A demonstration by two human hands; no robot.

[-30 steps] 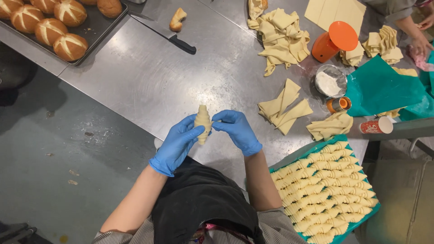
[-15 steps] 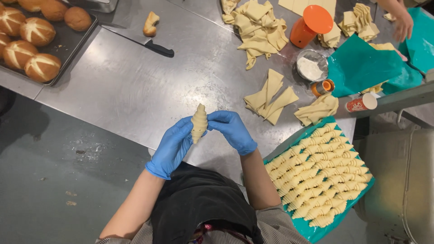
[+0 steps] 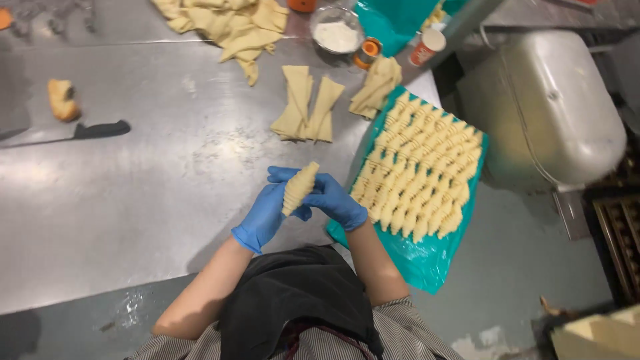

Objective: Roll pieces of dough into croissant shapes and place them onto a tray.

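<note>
Head view: a rolled dough piece (image 3: 299, 189) is pinched between the left hand (image 3: 267, 215) and right hand (image 3: 333, 200) above the steel table (image 3: 133, 187), long axis tilted, upper tip pointing up-right. Rolled pieces are held in rows by the teal tray (image 3: 427, 267); white flour fills a bowl (image 3: 335, 25).

Table (image 3: 133, 200) brushed steel, dull sheen; gloves (image 3: 340, 200) smooth blue rubber; dough roll (image 3: 299, 188) matt, ridged; tray liner (image 3: 427, 260) glossy teal plastic.
</note>
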